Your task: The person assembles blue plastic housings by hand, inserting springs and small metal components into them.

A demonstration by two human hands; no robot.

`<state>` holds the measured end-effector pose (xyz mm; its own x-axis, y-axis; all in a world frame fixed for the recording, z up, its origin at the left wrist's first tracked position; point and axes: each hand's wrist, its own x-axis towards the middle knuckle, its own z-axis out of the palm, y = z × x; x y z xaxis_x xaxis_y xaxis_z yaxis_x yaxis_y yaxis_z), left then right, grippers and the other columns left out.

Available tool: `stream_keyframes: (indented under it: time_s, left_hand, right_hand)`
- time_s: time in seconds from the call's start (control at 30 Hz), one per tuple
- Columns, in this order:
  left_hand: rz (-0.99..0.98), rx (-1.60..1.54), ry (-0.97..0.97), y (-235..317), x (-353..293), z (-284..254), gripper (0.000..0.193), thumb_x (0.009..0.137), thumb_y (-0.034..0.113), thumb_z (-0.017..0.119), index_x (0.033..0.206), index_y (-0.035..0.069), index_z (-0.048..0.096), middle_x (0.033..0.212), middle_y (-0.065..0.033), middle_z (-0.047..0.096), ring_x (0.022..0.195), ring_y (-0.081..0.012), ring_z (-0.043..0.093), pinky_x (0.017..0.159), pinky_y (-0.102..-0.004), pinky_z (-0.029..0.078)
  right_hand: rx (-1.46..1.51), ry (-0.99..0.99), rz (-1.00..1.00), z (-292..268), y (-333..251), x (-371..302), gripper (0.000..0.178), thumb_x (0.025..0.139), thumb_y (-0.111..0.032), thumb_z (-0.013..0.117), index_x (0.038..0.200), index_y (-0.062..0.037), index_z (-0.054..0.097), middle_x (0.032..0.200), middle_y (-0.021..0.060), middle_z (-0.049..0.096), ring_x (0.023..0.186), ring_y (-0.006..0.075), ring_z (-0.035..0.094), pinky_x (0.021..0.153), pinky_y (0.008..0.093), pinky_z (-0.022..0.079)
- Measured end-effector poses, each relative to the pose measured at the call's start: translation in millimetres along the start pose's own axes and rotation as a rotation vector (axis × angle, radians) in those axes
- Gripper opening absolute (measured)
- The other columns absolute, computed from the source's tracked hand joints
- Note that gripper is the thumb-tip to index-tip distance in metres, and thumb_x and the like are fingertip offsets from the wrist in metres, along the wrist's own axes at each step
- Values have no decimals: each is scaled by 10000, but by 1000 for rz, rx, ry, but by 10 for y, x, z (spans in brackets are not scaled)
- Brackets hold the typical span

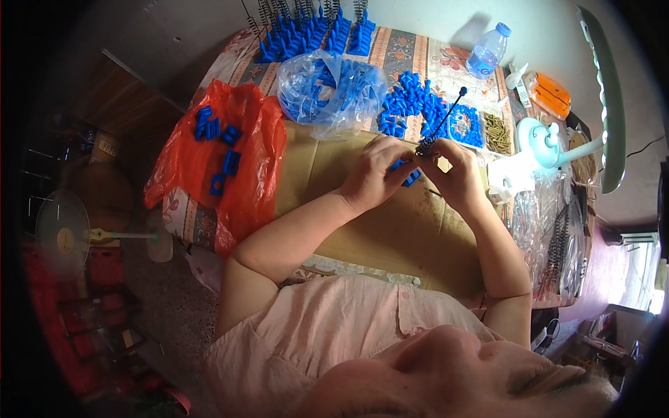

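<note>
Over the cardboard my two hands meet at the fingertips. My left hand [375,173] is closed round a blue plastic part [412,177], most of which the fingers hide. Thumb and fingers of my right hand [456,174] pinch the lower end of a black coil spring [424,145]. From the spring a thin dark rod [446,120] with a knob at its tip slants up to the right. Exactly how spring, rod and blue part join is hidden by the fingers.
Blue assemblies with springs [310,35] stand at the far edge. Behind the cardboard [348,237] lie a clear bag of blue parts [331,90], loose blue pieces [418,97] and brass-coloured pieces [497,132]. A red bag [258,153] is left; a lamp [540,143] and bottle [488,52] are right.
</note>
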<state>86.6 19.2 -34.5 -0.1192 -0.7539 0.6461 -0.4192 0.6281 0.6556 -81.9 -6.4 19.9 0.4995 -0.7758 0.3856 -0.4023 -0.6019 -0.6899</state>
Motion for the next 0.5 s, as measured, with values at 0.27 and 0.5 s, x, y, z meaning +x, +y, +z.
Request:
stream_keyframes:
  time_s: [0.27,0.5]
  left_hand:
    - [8,-12,7,-6,10,9,124,752,85,661,840,51,581,825,-99,596,789,-294,563,713,-377,447]
    - [-6,-23,5,-1,4,6,117,754,84,656,839,52,582,818,-100,594,784,-295,563,705,-376,447]
  right_hand:
    - [5,6,-17,0,17,-4,147,754,-118,683,803,-14,591,718,93,600,625,192,591,574,302,466]
    - [-12,0,5,4,5,0,149,754,-120,685,800,-15,589,703,92,593,622,195,586,571,303,462]
